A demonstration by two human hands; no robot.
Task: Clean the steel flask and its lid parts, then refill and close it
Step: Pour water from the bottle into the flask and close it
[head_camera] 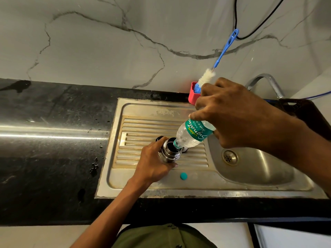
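flask: steel flask (169, 152) upright on the sink drainboard (143, 111), mouth open
left hand (154, 165): wrapped round the flask
right hand (238, 115): gripping a plastic water bottle (193, 134), tipped neck-down into the flask mouth
nearby: teal cap (183, 176) just in front

Soft even light, a glare streak along the black counter (53, 133), wide-angle bowing at edges.
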